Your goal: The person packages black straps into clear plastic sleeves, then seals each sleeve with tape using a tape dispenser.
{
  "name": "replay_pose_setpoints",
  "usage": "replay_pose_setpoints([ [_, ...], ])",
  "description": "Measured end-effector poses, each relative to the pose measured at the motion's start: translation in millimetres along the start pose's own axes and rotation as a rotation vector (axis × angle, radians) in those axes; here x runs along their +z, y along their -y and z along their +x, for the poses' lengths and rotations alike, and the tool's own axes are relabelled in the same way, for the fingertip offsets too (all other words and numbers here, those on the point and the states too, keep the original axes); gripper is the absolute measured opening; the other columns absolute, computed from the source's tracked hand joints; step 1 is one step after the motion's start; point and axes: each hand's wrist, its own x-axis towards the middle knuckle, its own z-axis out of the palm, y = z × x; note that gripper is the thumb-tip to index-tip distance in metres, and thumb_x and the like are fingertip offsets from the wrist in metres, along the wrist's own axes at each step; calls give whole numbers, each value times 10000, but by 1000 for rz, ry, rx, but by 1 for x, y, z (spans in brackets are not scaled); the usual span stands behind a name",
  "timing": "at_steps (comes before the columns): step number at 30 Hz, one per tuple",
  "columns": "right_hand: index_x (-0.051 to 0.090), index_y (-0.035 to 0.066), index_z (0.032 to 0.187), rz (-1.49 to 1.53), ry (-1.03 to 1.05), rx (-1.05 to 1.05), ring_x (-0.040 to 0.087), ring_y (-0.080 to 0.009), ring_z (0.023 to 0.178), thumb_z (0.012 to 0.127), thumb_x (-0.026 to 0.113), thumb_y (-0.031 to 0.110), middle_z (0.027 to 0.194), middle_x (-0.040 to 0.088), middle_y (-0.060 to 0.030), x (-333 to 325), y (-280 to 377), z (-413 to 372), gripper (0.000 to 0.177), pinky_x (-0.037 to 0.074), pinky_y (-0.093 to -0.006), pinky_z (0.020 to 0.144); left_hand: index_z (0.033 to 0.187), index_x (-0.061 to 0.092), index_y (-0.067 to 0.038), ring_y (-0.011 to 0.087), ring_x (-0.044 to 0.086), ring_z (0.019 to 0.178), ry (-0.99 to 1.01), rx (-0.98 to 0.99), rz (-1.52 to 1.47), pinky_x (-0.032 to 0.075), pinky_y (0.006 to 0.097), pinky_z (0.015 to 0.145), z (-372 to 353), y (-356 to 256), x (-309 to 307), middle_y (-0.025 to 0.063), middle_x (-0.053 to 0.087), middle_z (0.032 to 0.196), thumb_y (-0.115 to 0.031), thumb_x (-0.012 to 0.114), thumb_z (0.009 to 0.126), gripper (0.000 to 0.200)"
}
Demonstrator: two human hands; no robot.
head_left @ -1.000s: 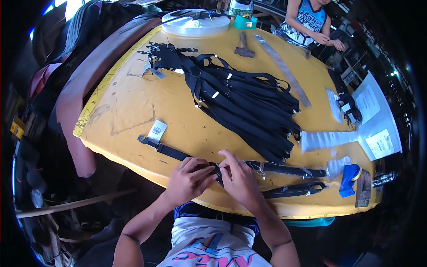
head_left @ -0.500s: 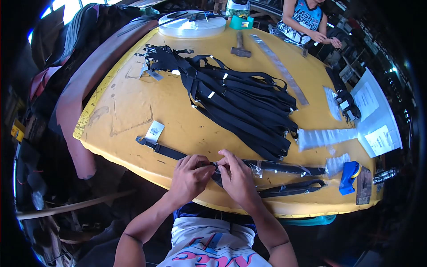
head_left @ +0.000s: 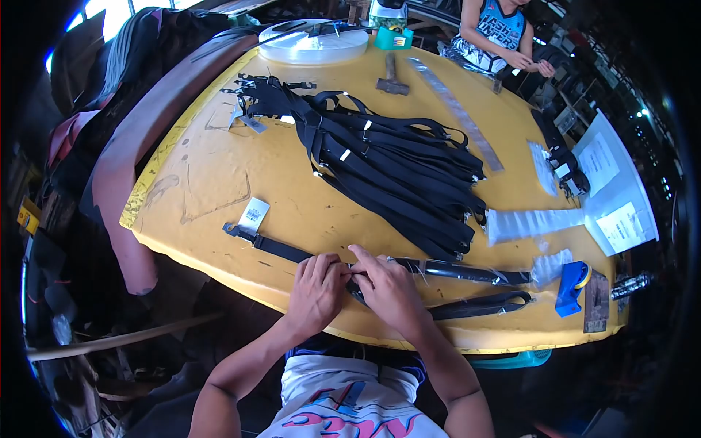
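Observation:
A black webbing strap (head_left: pixel 281 250) lies along the near side of the yellow table, with a hook and a white tag (head_left: pixel 252 215) at its left end. My left hand (head_left: pixel 319 288) pinches the strap near its middle. Touching it from the right, my right hand (head_left: pixel 385 287) also has its fingers closed on the strap, the index finger raised a little. The exact spot between my fingertips is hidden. Right of my hands, part of the strap lies in a clear plastic sleeve (head_left: pixel 456 271), and a looped black strap end (head_left: pixel 482 306) rests just below.
A pile of black straps (head_left: pixel 387 160) fills the table's middle. A hammer (head_left: pixel 392 77), a metal ruler (head_left: pixel 456 113), a blue tape dispenser (head_left: pixel 571 292), a white bin (head_left: pixel 617 190) and plastic sleeves (head_left: pixel 537 225) lie around. Another person (head_left: pixel 500 36) stands at the far right.
Both hands stay at the strap, shifted slightly right, with the fingertips drawn closer together. The other person's hands have moved slightly.

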Motion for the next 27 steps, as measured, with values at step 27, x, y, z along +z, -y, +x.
replay_pose_setpoints([
  [27, 425, -23, 1518, -152, -140, -170, 680, -280, 733, 853, 718, -37, 810, 631, -73, 23, -4, 5, 727, 578, -417, 723, 1174, 828, -126, 214, 640, 853, 298, -92, -430, 530, 373, 805, 22, 38, -35, 81, 626, 1238, -105, 848, 881, 294],
])
